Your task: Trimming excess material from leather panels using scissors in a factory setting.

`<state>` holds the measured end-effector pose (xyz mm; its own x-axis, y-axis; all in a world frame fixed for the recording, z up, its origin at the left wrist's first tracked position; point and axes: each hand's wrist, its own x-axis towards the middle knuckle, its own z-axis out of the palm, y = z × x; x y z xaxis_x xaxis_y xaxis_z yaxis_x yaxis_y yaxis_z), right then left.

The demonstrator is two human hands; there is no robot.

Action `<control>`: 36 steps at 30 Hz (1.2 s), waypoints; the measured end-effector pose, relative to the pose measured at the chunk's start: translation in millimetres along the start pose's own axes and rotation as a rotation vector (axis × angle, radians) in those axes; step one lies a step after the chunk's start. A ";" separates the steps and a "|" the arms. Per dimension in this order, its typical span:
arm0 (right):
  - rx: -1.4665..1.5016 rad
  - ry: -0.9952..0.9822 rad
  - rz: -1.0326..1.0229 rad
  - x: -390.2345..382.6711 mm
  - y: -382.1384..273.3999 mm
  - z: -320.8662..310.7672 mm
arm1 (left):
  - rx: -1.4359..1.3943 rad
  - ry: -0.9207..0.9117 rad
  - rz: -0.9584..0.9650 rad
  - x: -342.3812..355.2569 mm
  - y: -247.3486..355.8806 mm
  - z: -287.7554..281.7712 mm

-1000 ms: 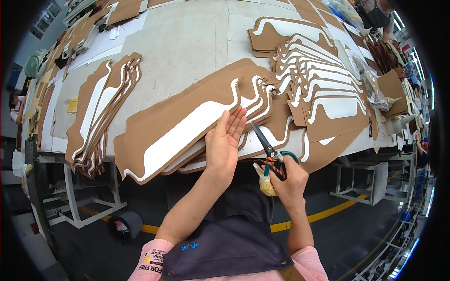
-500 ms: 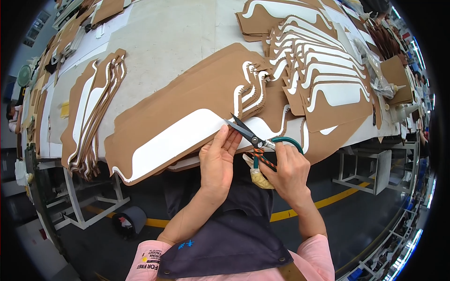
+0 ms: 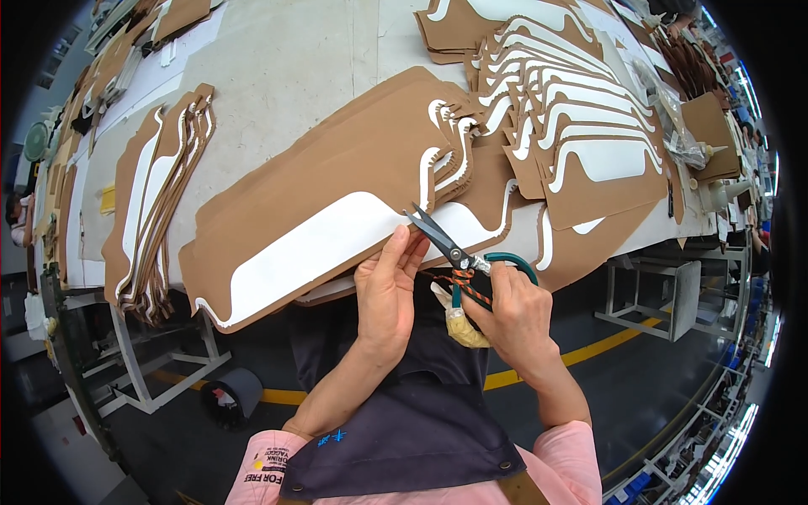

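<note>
My left hand (image 3: 387, 307) pinches the lower edge of the top brown panel (image 3: 320, 172), which has a white shaped strip (image 3: 295, 244) along it and lies on a loose stack at the table's front edge. My right hand (image 3: 513, 311) grips black scissors (image 3: 454, 252) with green handles, orange-black cord and a yellowish wrapping on one loop. The blade tips rest at the panel's edge beside my left thumb, where the white strip bends upward. The upward curve of that strip has a notched edge. More notched curves show beneath it.
Fanned brown pieces with white shapes (image 3: 606, 160) lie right, a narrower stack (image 3: 156, 210) left. Glue bottles (image 3: 728, 192), plastic bags (image 3: 673, 126) and cardboard sit at the right. A bucket (image 3: 231, 396) stands below on the floor by white metal frames (image 3: 648, 299). A co-worker (image 3: 21, 219) is at far left.
My left hand has closed on the panel edge and moved slightly left. The scissors have swung up and left to that edge. The view has shifted, so the stacks appear higher.
</note>
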<state>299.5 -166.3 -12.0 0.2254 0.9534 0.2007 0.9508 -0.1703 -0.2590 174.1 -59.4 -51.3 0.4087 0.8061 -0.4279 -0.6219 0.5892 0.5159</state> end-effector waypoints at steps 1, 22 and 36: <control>0.013 -0.007 0.001 -0.9 0.2 -0.5 | 0.004 -0.016 0.007 -0.8 -0.7 0.1; 0.084 0.129 0.049 3.4 22.4 4.4 | -0.080 -0.011 -0.057 3.6 -5.8 10.9; -0.083 0.003 -0.145 15.9 37.7 -15.0 | 0.042 0.018 0.050 -0.7 -13.4 8.7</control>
<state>342.1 -161.3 -4.4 0.0856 0.9686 0.2334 0.9876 -0.0514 -0.1486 188.0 -67.4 -51.4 0.3658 0.8336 -0.4138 -0.6121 0.5504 0.5678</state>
